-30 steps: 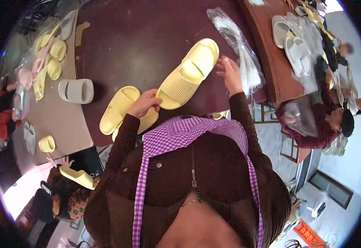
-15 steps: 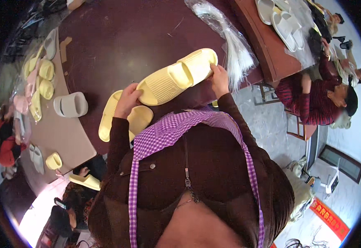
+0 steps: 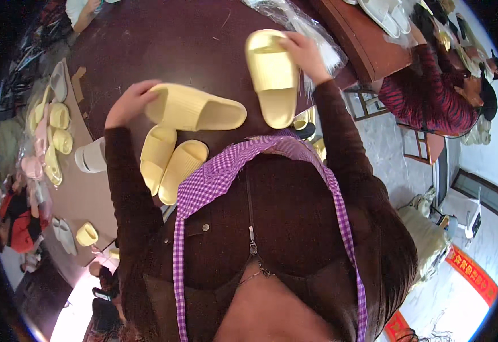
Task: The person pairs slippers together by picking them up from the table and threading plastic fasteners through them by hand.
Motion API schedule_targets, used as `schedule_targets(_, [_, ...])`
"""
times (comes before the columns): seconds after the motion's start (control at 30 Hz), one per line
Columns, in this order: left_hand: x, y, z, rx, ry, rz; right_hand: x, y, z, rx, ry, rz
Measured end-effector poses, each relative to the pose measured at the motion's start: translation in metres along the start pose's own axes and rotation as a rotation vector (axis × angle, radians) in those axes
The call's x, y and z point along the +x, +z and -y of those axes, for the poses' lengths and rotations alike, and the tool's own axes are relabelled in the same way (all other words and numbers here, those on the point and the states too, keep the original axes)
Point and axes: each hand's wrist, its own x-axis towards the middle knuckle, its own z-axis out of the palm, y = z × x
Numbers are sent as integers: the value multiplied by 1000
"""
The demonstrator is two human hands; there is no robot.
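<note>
My left hand point(image 3: 128, 104) pinches one end of a pale yellow slide slipper point(image 3: 192, 109), which lies sideways with its ribbed strap facing up. A second yellow slipper point(image 3: 274, 77) is in my right hand point(image 3: 306, 55), gripped at its far end and slightly blurred. It points away from me, and a space separates the two slippers. Just below the left-hand slipper, two more yellow slippers, one on the left point(image 3: 158, 155) and one on the right point(image 3: 183, 169), rest side by side at the dark table's near edge.
Dark red table point(image 3: 163, 40) spreads ahead. A clear plastic bundle point(image 3: 303, 25) lies at its far right. On the tan table point(image 3: 69, 199) at left are a grey slipper point(image 3: 91, 155) and several yellow ones. A co-worker in a striped top point(image 3: 425, 94) sits at right.
The two slippers, end to end before, are now apart. My left hand has moved left and up; my right has gone up and swung its slipper lengthwise. The lower pair shows more fully.
</note>
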Motion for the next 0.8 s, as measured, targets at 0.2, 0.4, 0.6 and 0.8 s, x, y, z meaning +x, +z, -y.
schedule_targets(0.2, [57,43,-9,365,272,-497,0,15,-16,171,65,-91])
schedule_targets(0.4, [50,137,-9,29,200,-485,-53,-21,-94,189,440,-190])
schedule_targets(0.6, [44,210,-31,57,373,-343,-63,8,-124,-18,512,-137])
schedule_targets(0.8, [29,220,-35,44,370,-222,-46,23,-139,-310,308,-254])
